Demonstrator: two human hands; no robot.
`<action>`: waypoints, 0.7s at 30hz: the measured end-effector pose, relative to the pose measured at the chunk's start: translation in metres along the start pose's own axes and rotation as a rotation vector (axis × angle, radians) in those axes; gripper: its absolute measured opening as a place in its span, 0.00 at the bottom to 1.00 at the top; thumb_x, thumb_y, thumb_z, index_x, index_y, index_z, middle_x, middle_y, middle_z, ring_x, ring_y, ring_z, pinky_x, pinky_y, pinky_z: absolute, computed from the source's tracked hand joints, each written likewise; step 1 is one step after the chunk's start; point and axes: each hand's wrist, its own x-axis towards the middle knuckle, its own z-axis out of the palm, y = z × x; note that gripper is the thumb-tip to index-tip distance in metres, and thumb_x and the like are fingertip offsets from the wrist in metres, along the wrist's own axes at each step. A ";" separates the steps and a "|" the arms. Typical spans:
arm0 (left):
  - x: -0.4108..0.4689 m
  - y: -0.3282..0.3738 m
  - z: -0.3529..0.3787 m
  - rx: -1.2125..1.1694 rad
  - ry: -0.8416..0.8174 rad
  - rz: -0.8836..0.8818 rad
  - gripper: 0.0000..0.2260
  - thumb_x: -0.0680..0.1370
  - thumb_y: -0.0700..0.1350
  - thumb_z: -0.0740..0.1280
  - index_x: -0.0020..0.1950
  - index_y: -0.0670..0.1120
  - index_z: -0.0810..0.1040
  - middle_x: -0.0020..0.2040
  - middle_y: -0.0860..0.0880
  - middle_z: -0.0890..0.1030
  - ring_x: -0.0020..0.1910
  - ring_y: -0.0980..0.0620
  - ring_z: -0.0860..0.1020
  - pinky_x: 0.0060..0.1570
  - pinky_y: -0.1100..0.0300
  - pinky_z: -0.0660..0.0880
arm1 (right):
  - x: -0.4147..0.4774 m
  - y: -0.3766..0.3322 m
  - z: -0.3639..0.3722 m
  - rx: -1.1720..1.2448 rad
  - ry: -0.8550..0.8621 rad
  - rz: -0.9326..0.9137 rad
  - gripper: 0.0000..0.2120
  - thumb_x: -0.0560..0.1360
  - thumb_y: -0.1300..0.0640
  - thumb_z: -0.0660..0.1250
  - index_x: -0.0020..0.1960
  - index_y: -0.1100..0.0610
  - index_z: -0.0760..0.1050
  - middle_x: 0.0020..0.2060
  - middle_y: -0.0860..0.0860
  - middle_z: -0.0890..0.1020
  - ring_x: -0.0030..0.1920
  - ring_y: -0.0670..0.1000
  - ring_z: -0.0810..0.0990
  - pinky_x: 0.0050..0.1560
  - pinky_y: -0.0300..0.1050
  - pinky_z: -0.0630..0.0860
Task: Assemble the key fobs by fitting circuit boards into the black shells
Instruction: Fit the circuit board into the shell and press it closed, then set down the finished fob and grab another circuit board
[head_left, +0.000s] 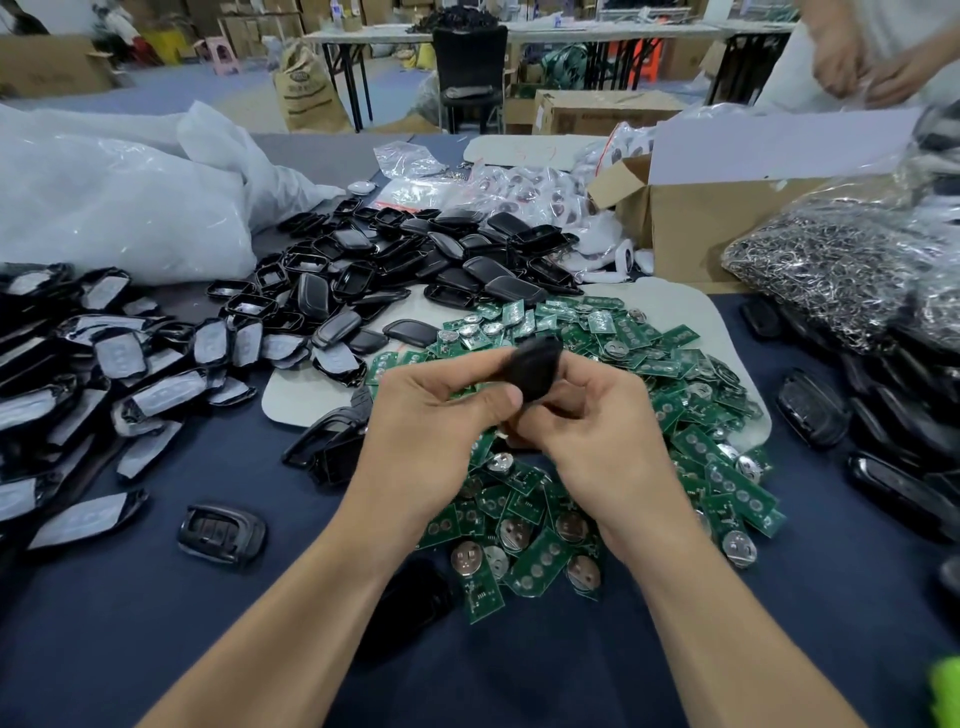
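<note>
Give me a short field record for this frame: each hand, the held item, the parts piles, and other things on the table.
left hand: grips the black shell
right hand: grips the same shell
black shell: raised over the boards, blurred; contents cannot be told
circuit boards: green pile under and right of the hands
loose shells: black heap beyond the boards
film-covered pieces: spread on the left
cardboard box: far right, open
bag of metal rings: right, beside the box
second person's hands: top right
</note>
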 end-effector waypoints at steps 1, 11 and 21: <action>0.000 0.000 0.001 0.030 -0.023 0.024 0.20 0.76 0.28 0.71 0.53 0.53 0.89 0.50 0.51 0.89 0.53 0.53 0.87 0.56 0.61 0.81 | 0.000 0.000 -0.001 -0.084 0.040 -0.048 0.10 0.74 0.68 0.74 0.47 0.52 0.84 0.39 0.52 0.87 0.42 0.56 0.87 0.45 0.60 0.85; -0.002 0.005 -0.001 0.088 -0.047 0.134 0.25 0.74 0.29 0.73 0.49 0.62 0.88 0.49 0.58 0.88 0.54 0.59 0.85 0.55 0.69 0.78 | -0.007 -0.003 0.000 -0.391 0.234 -0.214 0.13 0.72 0.66 0.76 0.42 0.47 0.83 0.34 0.40 0.84 0.38 0.41 0.84 0.40 0.30 0.76; -0.001 0.002 -0.009 0.340 0.112 0.048 0.20 0.71 0.39 0.81 0.51 0.64 0.87 0.47 0.64 0.87 0.54 0.67 0.83 0.55 0.75 0.74 | -0.002 -0.005 -0.011 -0.374 0.095 -0.031 0.12 0.73 0.63 0.77 0.43 0.46 0.84 0.36 0.43 0.86 0.33 0.42 0.83 0.37 0.41 0.78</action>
